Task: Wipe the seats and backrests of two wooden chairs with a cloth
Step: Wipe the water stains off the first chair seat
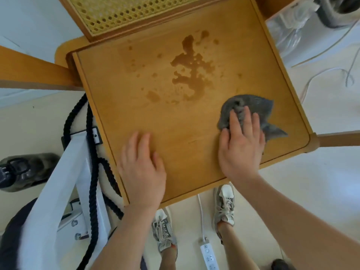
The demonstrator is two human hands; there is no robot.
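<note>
A wooden chair seat [136, 106] fills the middle of the view, with a woven cane backrest [124, 12] at the top. A dark wet stain [190, 69] with scattered drops spreads over the seat's far half. My right hand [241, 147] lies flat with straight fingers on a grey cloth [251, 108], pressing it onto the seat's right side, just below the stain. My left hand [142, 166] rests on the seat near its front edge, fingers relaxed, holding nothing.
A second wooden piece [29, 71] juts in from the left. A black rope [91, 172] and a white frame [58, 184] stand left of the seat. On the floor lie a white power strip [207, 254], cables [331, 75] and a dark shoe [27, 170]. My feet stand under the front edge.
</note>
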